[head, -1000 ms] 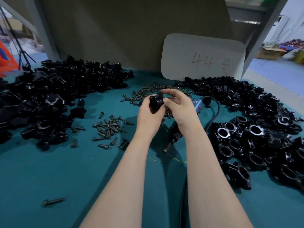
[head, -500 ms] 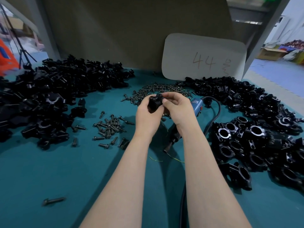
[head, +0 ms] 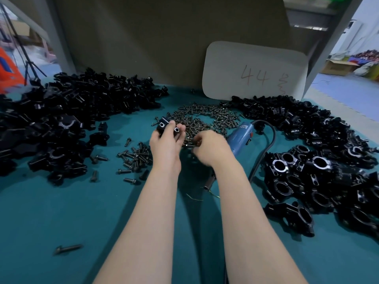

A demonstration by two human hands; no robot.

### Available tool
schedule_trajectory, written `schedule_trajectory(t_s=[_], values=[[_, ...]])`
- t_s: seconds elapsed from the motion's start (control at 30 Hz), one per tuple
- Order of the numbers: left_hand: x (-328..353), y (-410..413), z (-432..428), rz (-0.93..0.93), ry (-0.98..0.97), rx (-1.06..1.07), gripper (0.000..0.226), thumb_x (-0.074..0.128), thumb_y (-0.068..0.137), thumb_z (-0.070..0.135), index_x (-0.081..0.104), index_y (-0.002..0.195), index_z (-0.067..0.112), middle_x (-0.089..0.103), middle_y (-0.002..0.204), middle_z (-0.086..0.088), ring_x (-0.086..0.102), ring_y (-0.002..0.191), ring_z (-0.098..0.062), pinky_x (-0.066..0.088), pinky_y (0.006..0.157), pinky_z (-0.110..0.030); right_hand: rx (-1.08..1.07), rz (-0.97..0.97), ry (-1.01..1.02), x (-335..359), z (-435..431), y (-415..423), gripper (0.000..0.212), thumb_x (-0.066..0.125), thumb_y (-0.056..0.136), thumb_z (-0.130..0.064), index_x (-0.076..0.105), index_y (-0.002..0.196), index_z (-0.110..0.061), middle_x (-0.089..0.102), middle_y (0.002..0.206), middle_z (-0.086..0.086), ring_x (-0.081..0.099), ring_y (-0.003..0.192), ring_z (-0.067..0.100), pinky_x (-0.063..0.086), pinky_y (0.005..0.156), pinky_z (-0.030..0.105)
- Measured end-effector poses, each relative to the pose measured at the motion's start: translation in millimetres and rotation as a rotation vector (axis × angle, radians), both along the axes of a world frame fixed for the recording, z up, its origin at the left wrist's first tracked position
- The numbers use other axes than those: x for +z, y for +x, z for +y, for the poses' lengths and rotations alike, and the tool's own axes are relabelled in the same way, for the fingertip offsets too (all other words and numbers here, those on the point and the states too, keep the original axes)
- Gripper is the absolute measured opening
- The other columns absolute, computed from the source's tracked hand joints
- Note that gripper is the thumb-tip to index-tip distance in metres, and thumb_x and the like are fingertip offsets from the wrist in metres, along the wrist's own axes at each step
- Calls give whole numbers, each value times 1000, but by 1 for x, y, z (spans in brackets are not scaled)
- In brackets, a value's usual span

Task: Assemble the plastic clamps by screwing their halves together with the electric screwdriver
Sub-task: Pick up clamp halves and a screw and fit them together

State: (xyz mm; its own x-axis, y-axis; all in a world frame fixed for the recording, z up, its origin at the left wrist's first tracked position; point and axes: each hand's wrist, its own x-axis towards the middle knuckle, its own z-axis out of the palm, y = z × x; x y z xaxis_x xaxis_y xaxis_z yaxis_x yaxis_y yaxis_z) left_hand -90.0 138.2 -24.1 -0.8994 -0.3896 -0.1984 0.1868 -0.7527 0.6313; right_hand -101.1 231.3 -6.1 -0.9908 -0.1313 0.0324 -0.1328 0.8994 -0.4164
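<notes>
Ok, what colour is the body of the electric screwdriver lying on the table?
Blue: the corded electric screwdriver has a blue plastic body, clearest in the head view.

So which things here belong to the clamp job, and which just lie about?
Job: clamp in left hand, screw pile at right hand, blue screwdriver, clamp heaps.
Lying about: white card marked 44, cardboard box, tripod.

Two hands point(head: 164, 140) point(head: 211, 149), one screwdriver point(head: 239, 138) (clamps point(head: 307, 171), screws point(head: 205, 117) uncountable).
</notes>
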Motion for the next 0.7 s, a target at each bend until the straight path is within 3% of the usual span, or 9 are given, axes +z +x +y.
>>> schedule_trajectory(t_s=[0.1,0.23,0.33,0.4,0.5,0.6,0.7], values=[[1,1,-1,-29,25,13,9,57,95,6,50,90,7,60,85,-12,64,74,-17,58,71,-23,40,-12,224,-6,-10,2,34,57,89,-18,55,123,-18,58,122,11,55,111,31,47,87,38],[1,0,1,-63,-23,-5,11,58,94,8,50,87,9,62,87,-12,64,73,-15,57,71,-23,7,20,244,-8,-14,4,22,55,90,-16,54,112,-14,62,112,11,59,102,30,42,74,35],[0,0,3,-72,-93,-17,12,58,94,8,50,86,10,63,86,-10,64,72,-14,56,69,-21,7,56,227,-10,-16,6,19,51,90,-12,53,109,-12,62,110,11,59,100,30,39,72,34],[-2,-1,4,-63,-177,-10,11,58,95,8,51,86,10,61,86,-8,63,74,-15,56,69,-20,-34,103,69,-8,-13,3,20,49,92,-10,55,111,-11,62,111,11,58,101,29,41,75,33],[-5,-3,9,-51,-377,12,8,57,96,10,53,88,11,61,87,-6,64,80,-14,57,75,-20,-179,124,-475,2,-3,-5,13,44,98,-10,56,102,-12,60,109,7,62,95,22,52,85,32],[-8,-4,15,-42,-564,12,7,56,96,15,53,91,17,64,92,-3,69,86,-15,56,82,-26,-249,55,-1029,10,9,-3,20,41,100,-9,51,84,-17,57,89,4,65,63,11,59,66,29],[-11,-4,18,-56,-703,9,8,58,95,21,54,89,21,67,91,-1,70,87,-17,56,86,-34,-249,111,-968,6,18,-4,17,52,96,-10,50,83,-21,62,76,4,58,50,8,55,65,29]])
